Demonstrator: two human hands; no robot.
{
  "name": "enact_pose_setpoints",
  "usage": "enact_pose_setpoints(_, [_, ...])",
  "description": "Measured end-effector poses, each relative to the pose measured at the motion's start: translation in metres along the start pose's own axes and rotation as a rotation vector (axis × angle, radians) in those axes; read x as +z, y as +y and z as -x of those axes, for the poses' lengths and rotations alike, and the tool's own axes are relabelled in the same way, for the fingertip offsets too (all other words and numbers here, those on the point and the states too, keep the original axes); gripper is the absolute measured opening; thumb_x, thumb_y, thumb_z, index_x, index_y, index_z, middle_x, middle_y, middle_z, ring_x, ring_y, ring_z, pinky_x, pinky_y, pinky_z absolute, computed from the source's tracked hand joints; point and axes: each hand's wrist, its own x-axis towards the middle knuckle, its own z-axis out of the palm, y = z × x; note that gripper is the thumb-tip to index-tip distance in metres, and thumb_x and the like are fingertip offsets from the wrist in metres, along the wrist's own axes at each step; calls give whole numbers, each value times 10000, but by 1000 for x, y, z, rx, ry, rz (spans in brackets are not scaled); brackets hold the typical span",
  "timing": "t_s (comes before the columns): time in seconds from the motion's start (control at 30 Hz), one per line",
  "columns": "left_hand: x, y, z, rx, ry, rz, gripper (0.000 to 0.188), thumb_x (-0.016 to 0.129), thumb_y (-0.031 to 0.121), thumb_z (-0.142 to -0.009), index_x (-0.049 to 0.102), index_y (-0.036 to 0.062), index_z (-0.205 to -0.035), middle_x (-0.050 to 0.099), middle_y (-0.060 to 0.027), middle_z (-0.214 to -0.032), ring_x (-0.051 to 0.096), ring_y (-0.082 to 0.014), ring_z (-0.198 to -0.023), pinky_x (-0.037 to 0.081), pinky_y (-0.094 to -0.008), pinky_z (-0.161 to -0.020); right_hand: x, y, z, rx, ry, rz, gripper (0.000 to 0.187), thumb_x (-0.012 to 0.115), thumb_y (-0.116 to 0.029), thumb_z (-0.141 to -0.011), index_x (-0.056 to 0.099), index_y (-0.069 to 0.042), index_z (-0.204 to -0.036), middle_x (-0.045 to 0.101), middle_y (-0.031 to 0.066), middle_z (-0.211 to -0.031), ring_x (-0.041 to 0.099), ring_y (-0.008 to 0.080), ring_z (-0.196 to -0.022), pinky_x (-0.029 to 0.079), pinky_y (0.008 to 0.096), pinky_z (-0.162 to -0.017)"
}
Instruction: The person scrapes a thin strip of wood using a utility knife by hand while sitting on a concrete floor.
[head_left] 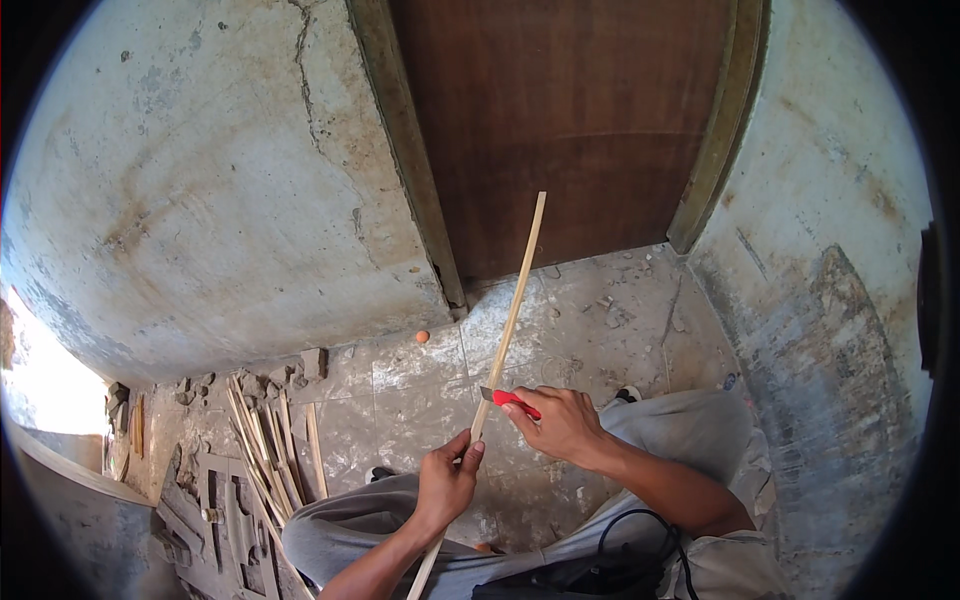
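A long, thin wooden strip [515, 305] slants up from my lap toward the door. My left hand [447, 484] is closed around its lower part, thumb lying along the wood. In my right hand [563, 425] is a red-handled utility knife [518, 403]. Its short blade rests against the strip just above my left thumb. My right fingers wrap the knife's handle and hide part of it. Below my left hand the strip runs on past my forearm to the picture's lower edge.
Several more wooden strips [268, 450] lean in a bundle beside my left knee. Broken boards [228, 520] lie near them. An orange ball-like thing [422, 337] sits by the cracked wall [230, 180]. A brown door [570, 120] stands ahead, with rubble [615, 315] on the dusty floor.
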Motion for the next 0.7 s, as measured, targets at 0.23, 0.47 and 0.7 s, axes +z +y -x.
enact_pose_setpoints(0.23, [0, 6, 5, -60, -19, 41, 249, 580, 187, -1007, 669, -7, -1135, 535, 47, -687, 446, -32, -620, 384, -247, -534, -2, 6, -7, -12, 49, 50, 334, 605, -375, -949, 706, -72, -1047, 706, 137, -814, 689, 355, -702, 530, 476, -601])
enact_pose_setpoints(0.47, [0, 11, 13, -51, -17, 60, 261, 589, 178, -1006, 659, -21, -1159, 538, 55, -729, 431, -26, -657, 372, -225, -573, -9, 9, -10, 15, 84, 22, 308, 629, -353, -936, 715, -75, -1039, 697, 148, -808, 682, 358, -687, 518, 465, -581])
enact_pose_setpoints(0.7, [-2, 13, 21, -76, -65, 81, 247, 581, 175, -1013, 661, -15, -1150, 519, 69, -720, 413, -11, -632, 352, -213, -546, -13, 15, -17, 62, 157, 20, 316, 632, -348, -934, 719, -66, -1048, 691, 168, -807, 685, 363, -725, 514, 468, -604])
